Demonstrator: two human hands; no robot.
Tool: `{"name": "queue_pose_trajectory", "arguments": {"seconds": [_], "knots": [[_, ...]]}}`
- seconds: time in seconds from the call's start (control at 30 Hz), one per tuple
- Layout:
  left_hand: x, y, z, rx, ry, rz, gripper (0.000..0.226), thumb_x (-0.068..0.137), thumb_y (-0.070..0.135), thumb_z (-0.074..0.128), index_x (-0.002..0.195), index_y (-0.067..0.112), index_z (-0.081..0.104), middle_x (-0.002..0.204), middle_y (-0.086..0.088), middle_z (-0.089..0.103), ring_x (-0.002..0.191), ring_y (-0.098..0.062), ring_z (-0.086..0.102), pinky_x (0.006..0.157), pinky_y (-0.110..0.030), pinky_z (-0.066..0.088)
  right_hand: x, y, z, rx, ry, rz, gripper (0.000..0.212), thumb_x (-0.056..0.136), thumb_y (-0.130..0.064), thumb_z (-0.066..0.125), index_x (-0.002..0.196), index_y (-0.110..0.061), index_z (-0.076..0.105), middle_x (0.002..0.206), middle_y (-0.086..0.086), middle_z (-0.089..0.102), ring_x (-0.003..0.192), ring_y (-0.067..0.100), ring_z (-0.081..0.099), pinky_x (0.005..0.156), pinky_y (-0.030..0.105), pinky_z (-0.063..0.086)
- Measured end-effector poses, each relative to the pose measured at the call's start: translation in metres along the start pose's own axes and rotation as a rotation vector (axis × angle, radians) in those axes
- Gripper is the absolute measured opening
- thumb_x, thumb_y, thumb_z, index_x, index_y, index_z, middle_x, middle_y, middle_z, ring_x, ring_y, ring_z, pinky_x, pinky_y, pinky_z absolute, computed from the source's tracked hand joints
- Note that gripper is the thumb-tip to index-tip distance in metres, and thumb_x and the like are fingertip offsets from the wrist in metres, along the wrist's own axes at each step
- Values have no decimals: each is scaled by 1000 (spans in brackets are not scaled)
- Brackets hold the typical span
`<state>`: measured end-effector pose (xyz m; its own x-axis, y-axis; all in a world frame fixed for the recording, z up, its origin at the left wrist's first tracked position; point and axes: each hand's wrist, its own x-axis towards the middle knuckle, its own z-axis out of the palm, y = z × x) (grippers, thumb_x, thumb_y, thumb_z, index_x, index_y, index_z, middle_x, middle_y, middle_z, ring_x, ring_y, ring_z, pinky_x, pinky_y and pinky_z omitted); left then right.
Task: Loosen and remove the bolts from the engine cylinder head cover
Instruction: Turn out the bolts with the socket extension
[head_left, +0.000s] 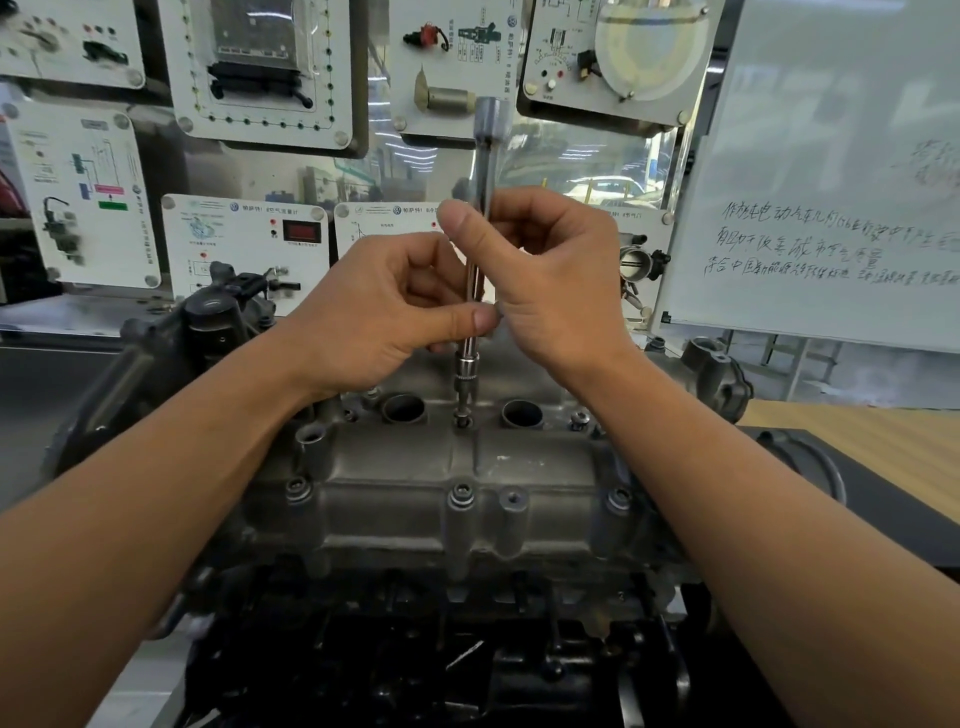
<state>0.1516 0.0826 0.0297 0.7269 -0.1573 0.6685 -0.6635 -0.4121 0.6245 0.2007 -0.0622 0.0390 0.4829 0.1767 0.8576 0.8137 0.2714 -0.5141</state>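
**Front row.** The cylinder head cover (467, 467) lies across the top of the engine, directly below both forearms. Three bolts sit in its near edge: left bolt (297, 488), centre bolt (462, 492) and right bolt (619, 498). All three appear fully seated and untouched.

**Rear row.** A socket (463, 370) stands upright on the middle rear bolt (461, 420), between the two round plug wells. Another rear bolt (578, 418) remains in place to the right.

**Hands.** The left hand (374, 317) pinches the extension bar (482, 166) low on its shaft, between thumb and fingertips. The right hand (545, 280) pinches the same bar slightly higher. No handle is fitted to the bar's upper end.

**Step in hand.** The middle rear bolt is most likely being spun out by finger force, which suggests that it is already broken loose.

**Next move.** Hold the bar in line with the bolt and turn it anticlockwise until the thread releases. Lift the bolt clear, then reseat the socket on the next bolt.

**Background.** A wooden counter (857, 431) and a whiteboard (831, 182) stand beyond the engine.
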Motion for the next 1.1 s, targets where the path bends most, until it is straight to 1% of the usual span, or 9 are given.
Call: {"name": "queue_pose_trajectory", "arguments": {"seconds": [0.17,0.33,0.4,0.5,0.57,0.7,0.83,0.97,1.1], "knots": [[-1,0,1,-13,-22,-26,40,76,26,75,96,-6,62,76,-3,68,67,-9,66,64,-24,55,2,0,-2,-33,-33,-22,9,87,-9,75,79,-7,70,70,2,67,66,11,62,67,26,52],[0,-3,-3,-199,-118,-99,24,87,8,62,110,5,68,98,-8,76,96,-29,72,89,-44,55,1,2,-2,-19,-111,74,21,95,-20,55,86,-9,70,78,5,68,76,26,64,70,41,54],[-2,-3,-2,-145,-103,-80,20,89,10,66,109,10,69,97,-6,77,95,-27,73,89,-44,57,1,2,-3,7,-115,102,22,97,-20,53,90,-8,70,80,7,67,76,24,64,65,36,54],[-1,-1,0,-49,-41,-44,31,78,18,69,105,4,69,90,-9,77,83,-14,73,75,-29,60,0,1,-2,-10,-75,50,24,96,-19,63,85,2,69,76,22,65,68,18,59,62,27,51],[0,1,1,-12,-8,-5,42,74,20,74,107,-6,64,88,-14,73,77,-13,71,67,-22,58,-1,0,-2,-7,-44,26,13,89,-15,74,85,-3,71,74,18,67,69,16,59,66,26,53],[0,0,1,25,18,30,51,70,22,77,99,-14,55,73,-8,63,61,-8,65,59,-17,54,1,2,-3,-4,21,41,15,79,-10,84,83,-4,70,72,5,67,67,10,62,67,23,54],[-1,-2,-1,-5,-37,-29,43,76,24,73,105,-6,64,87,-14,72,77,-14,71,70,-21,57,3,3,-3,-31,-21,15,7,86,-10,77,85,-8,70,76,5,68,73,16,64,73,30,57],[-3,-2,-3,-173,-126,-83,35,88,14,65,119,-2,64,113,-22,71,110,-39,67,97,-49,52,2,5,-3,-13,-115,63,10,95,-13,62,89,-12,70,81,4,69,77,20,65,71,34,49],[-5,2,-1,-57,-92,-73,31,85,17,63,113,5,68,100,-10,77,97,-23,74,90,-38,59,0,1,-3,-7,-118,50,12,96,-14,63,92,-7,71,78,10,68,76,14,63,69,28,50]]}}
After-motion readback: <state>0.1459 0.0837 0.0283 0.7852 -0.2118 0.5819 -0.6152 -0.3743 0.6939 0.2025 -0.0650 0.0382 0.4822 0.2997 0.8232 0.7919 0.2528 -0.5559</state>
